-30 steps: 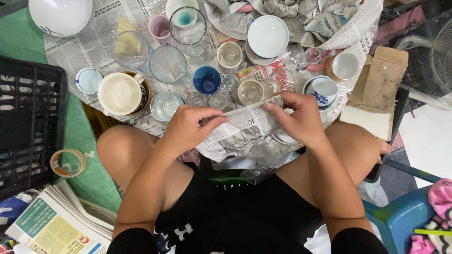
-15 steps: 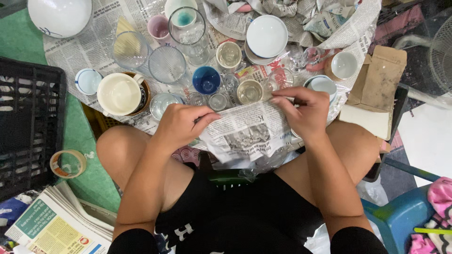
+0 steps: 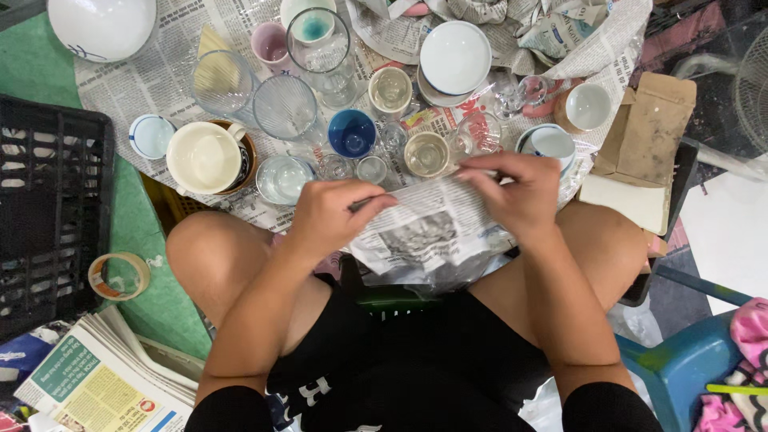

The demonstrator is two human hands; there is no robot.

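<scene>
A bundle of newspaper (image 3: 428, 240) rests over my lap between my knees, wrapped around something I cannot see. My left hand (image 3: 332, 216) pinches the paper's left top edge. My right hand (image 3: 516, 192) grips the right top edge and folds it inward. Just beyond my hands stand several glasses and cups on spread newspaper: a blue cup (image 3: 352, 132), a small clear glass (image 3: 426, 154), a cream mug (image 3: 204, 156) and a white bowl (image 3: 454, 56).
A black plastic crate (image 3: 48, 216) sits at the left, with a roll of tape (image 3: 118, 276) and a stack of newspapers (image 3: 96, 376) below it. A brown cardboard piece (image 3: 648, 144) lies at the right. A blue plastic stool (image 3: 688, 360) is at lower right.
Both hands have pulled the newspaper's top edge up and closer together, folding it over the bundle. My right hand shifted slightly left and up.
</scene>
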